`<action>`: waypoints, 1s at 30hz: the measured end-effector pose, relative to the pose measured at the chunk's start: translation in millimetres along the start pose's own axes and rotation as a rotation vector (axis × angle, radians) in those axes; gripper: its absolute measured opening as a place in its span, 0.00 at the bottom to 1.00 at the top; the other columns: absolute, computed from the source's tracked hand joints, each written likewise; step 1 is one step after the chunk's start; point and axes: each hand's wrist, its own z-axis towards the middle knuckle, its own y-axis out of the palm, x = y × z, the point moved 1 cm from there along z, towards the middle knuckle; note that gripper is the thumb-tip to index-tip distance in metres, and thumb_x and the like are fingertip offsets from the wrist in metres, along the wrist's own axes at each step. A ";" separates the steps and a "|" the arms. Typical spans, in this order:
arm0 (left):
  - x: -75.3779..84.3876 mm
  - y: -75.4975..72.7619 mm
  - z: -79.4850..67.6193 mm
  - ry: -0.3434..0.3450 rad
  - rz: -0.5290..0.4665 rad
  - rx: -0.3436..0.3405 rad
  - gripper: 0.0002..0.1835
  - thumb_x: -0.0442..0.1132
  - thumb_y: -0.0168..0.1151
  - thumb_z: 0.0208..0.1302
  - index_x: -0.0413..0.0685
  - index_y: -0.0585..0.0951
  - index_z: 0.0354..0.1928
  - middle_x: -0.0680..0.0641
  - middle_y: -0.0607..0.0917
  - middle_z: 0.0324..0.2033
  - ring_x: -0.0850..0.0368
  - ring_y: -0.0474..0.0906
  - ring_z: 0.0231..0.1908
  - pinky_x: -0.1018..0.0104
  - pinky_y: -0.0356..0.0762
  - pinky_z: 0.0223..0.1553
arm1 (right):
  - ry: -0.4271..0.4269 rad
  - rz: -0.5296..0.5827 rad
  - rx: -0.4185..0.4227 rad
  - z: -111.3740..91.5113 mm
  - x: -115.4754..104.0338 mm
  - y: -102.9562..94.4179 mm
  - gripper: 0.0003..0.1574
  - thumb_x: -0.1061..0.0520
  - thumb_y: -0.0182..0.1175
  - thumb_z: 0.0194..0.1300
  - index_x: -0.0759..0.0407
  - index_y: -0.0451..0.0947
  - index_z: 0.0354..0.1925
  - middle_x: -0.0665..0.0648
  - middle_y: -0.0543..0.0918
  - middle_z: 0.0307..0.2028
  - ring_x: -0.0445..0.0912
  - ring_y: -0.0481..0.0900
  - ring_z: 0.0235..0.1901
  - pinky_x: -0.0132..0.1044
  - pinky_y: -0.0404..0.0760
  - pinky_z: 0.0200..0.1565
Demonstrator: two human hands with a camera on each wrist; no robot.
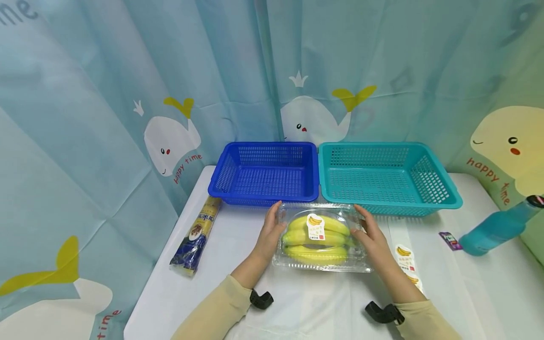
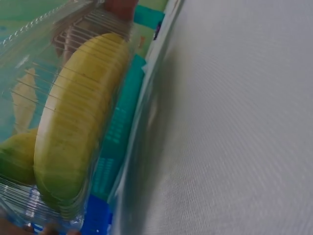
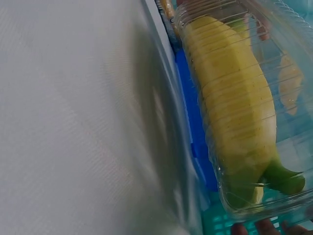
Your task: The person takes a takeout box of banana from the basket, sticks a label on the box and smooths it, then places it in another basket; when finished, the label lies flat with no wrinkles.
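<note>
A clear plastic clamshell box (image 1: 361,259) with yellow bananas (image 1: 316,255) inside is held between both hands in the head view. On its lid is a white banana sticker (image 1: 316,226). My left hand (image 1: 268,236) grips the box's left side and my right hand (image 1: 370,236) grips its right side. Both wrist views show the box lifted above the white cloth, with a banana (image 2: 78,117) behind the ribbed plastic wall; the same wall and a banana (image 3: 234,103) fill the right wrist view. Fingertips show at the box's edges there.
Behind the box stand a blue basket (image 1: 265,200) and a teal basket (image 1: 382,208), side by side. A yellow and blue packet (image 1: 196,236) lies at left. Right are a strip of banana stickers (image 1: 405,259), a small purple packet (image 1: 450,241) and a tilted teal bottle (image 1: 495,231).
</note>
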 end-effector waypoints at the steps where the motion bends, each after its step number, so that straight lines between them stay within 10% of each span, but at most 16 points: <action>1: 1.6 0.5 -0.6 0.003 0.000 0.003 0.34 0.33 0.42 0.71 0.42 0.48 0.77 0.38 0.47 0.77 0.35 0.53 0.74 0.40 0.51 0.74 | 0.000 0.002 0.002 -0.6 -1.1 0.0 0.40 0.57 0.49 0.75 0.49 0.46 0.78 0.61 0.49 0.78 0.71 0.51 0.73 0.74 0.57 0.63; 9: 16.4 -0.3 -5.2 0.008 -0.017 -0.018 0.35 0.33 0.42 0.71 0.38 0.47 0.77 0.37 0.48 0.76 0.32 0.53 0.73 0.39 0.56 0.72 | -0.002 -0.019 0.005 -3.1 -8.2 -0.9 0.40 0.57 0.49 0.76 0.48 0.45 0.79 0.61 0.50 0.77 0.68 0.53 0.72 0.70 0.61 0.63; 19: -1.2 -1.0 7.4 0.026 -0.027 -0.004 0.36 0.37 0.44 0.72 0.53 0.46 0.78 0.47 0.44 0.78 0.43 0.52 0.76 0.42 0.54 0.73 | 0.010 -0.021 -0.007 -2.2 -27.0 -10.1 0.40 0.50 0.49 0.76 0.43 0.44 0.79 0.57 0.45 0.79 0.71 0.46 0.74 0.77 0.52 0.64; 30: 29.3 3.8 24.5 0.073 -0.015 0.007 0.36 0.43 0.46 0.70 0.64 0.49 0.77 0.56 0.45 0.78 0.48 0.53 0.76 0.43 0.57 0.72 | -0.042 0.035 0.010 8.6 -58.1 -30.3 0.39 0.53 0.49 0.76 0.39 0.46 0.78 0.54 0.43 0.79 0.68 0.42 0.76 0.77 0.49 0.64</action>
